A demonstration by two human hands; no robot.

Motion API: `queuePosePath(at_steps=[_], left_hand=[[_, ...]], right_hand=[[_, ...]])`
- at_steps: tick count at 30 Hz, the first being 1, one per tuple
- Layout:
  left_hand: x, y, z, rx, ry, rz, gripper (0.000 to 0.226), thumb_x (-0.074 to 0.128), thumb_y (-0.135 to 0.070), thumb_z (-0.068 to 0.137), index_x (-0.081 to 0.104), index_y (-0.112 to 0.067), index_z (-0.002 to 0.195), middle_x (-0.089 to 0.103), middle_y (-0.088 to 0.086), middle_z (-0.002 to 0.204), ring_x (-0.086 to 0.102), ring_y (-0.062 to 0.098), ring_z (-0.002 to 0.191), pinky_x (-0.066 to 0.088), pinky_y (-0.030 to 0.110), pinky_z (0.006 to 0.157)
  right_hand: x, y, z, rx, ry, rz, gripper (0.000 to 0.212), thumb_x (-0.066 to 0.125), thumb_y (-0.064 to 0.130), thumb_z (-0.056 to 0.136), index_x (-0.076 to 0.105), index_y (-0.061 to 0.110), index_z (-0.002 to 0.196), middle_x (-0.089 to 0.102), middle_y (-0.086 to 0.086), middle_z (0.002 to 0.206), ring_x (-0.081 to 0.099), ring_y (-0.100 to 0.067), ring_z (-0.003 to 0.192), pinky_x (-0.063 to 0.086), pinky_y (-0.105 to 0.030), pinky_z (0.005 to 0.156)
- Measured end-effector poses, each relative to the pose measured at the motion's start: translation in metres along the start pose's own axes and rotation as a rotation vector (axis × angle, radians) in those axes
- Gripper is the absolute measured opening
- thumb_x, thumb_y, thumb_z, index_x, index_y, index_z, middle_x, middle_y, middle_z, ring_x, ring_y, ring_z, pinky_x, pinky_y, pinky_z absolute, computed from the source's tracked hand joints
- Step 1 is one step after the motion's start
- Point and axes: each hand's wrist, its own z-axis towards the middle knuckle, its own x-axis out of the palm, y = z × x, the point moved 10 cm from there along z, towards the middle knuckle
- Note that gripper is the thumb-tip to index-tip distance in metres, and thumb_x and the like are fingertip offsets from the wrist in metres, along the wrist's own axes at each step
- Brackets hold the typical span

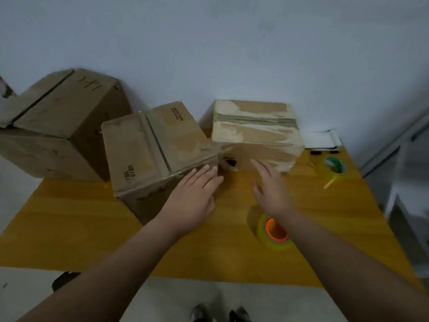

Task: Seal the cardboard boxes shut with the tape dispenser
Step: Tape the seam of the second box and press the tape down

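- A large cardboard box (58,126) stands at the far left beside the table, tilted, with a dark seam between its closed top flaps and handwriting on one flap
- The yellow table (69,217) fills the middle of the view, its near edge towards the person
- The middle box (153,147) sits on the table's left half, turned corner-on to the person; its top flaps are down, an open seam runs between them, and small printed text shows on both flaps
- The left hand (192,198) is released and flat, fingers straight and together, laid against the near right side of the middle box just under its top edge; it grips nothing
- The right hand (269,189) is also released, fingers spread and loosely straight, holding nothing; it hovers over the table near the taped box, and motion blur hides whether the fingertips touch it
- The taped box (257,131) stands at the far side, just right of the middle box, with a strip of tape along its top seam, pale torn patches on its faces and a ragged hole low on its near left corner
- A tape roll with an orange core (275,231) lies on the table under the right wrist
- A second tape roll with a green core (333,167) lies towards the far right, a loose end trailing from it
- A white flat object (321,140) rests at the table's far right corner
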Motion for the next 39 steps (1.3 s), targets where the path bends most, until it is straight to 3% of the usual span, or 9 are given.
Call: queuePosePath(at_steps=[6,11,14,19,23,26,28,34,39], left_hand=[[0.073,-0.029,0.016,-0.08,0.216,-0.114,0.05,0.041,-0.025,0.098,0.029,-0.019,0.146,0.025,0.002,0.155,0.018,0.017,0.143,0.014,0.03,0.115],[0.105,-0.027,-0.003,-0.195,0.313,-0.134,0.049,0.04,-0.027,0.099,0.029,-0.022,0.147,0.024,0.001,0.155,0.02,0.019,0.142,0.023,0.034,0.113],[0.103,-0.027,-0.014,-0.187,0.303,-0.042,0.049,0.037,-0.028,0.099,0.029,-0.021,0.146,0.025,0.002,0.155,0.02,0.02,0.142,0.024,0.036,0.114],[0.068,-0.023,-0.025,-0.152,0.181,0.157,0.05,0.039,-0.029,0.098,0.03,-0.022,0.146,0.016,0.002,0.158,0.007,0.019,0.146,-0.001,0.037,0.116],[0.0,0.017,-0.031,-0.274,-0.138,0.303,0.057,0.049,-0.037,0.091,0.035,-0.02,0.144,0.017,0.007,0.157,0.004,0.028,0.145,-0.006,0.05,0.115],[-0.016,0.078,-0.041,-0.453,-0.071,0.35,0.069,0.032,-0.055,0.093,0.002,-0.03,0.15,-0.009,0.006,0.157,-0.018,0.031,0.141,-0.014,0.053,0.113],[-0.009,0.105,-0.048,-0.474,0.025,0.363,0.064,0.028,-0.052,0.096,-0.005,-0.037,0.149,-0.003,0.006,0.159,-0.01,0.032,0.144,-0.004,0.055,0.115],[-0.006,0.134,-0.071,-0.325,0.038,0.299,0.056,0.038,-0.028,0.1,0.012,-0.041,0.148,0.016,0.0,0.158,0.009,0.029,0.145,0.01,0.047,0.113],[-0.018,0.149,-0.054,-0.186,0.047,0.054,0.045,0.03,-0.038,0.101,0.026,-0.04,0.146,0.016,-0.006,0.157,0.006,0.019,0.145,0.004,0.042,0.114]], right_hand=[[0.05,-0.16,-0.076,0.721,0.55,0.096,0.079,0.057,0.032,0.095,0.009,0.005,0.151,0.025,-0.015,0.153,0.036,-0.032,0.133,0.042,-0.039,0.098],[0.082,-0.171,-0.093,0.714,0.551,0.036,0.078,0.071,0.035,0.084,0.028,0.007,0.144,0.048,-0.016,0.131,0.056,-0.03,0.106,0.051,-0.038,0.08],[0.089,-0.168,-0.097,0.791,0.517,0.01,0.064,0.069,0.03,0.086,0.037,0.006,0.135,0.056,-0.014,0.11,0.058,-0.024,0.076,0.045,-0.034,0.055],[0.072,-0.125,-0.064,0.507,0.365,0.209,0.043,0.071,0.021,0.084,0.038,0.013,0.11,0.05,-0.008,0.088,0.051,-0.02,0.065,0.041,-0.034,0.05],[0.036,-0.061,-0.047,0.257,0.273,0.489,0.069,0.074,0.017,0.08,0.033,0.031,0.133,0.045,0.008,0.107,0.056,-0.013,0.086,0.045,-0.023,0.059],[0.01,-0.014,-0.033,0.134,0.136,0.556,0.057,0.07,0.015,0.08,0.044,0.027,0.129,0.045,0.001,0.118,0.052,-0.021,0.103,0.046,-0.032,0.079],[-0.001,0.016,-0.025,0.096,0.078,0.576,0.059,0.069,0.013,0.081,0.044,0.02,0.133,0.044,-0.001,0.123,0.049,-0.019,0.106,0.044,-0.033,0.083],[0.006,0.08,-0.025,0.075,0.071,0.703,0.061,0.07,0.002,0.079,0.038,0.027,0.125,0.052,0.017,0.104,0.058,0.008,0.085,0.045,-0.011,0.059],[0.02,0.113,-0.027,0.077,0.042,0.716,0.064,0.071,0.002,0.078,0.037,0.034,0.122,0.051,0.016,0.112,0.055,0.009,0.092,0.044,-0.007,0.063]])
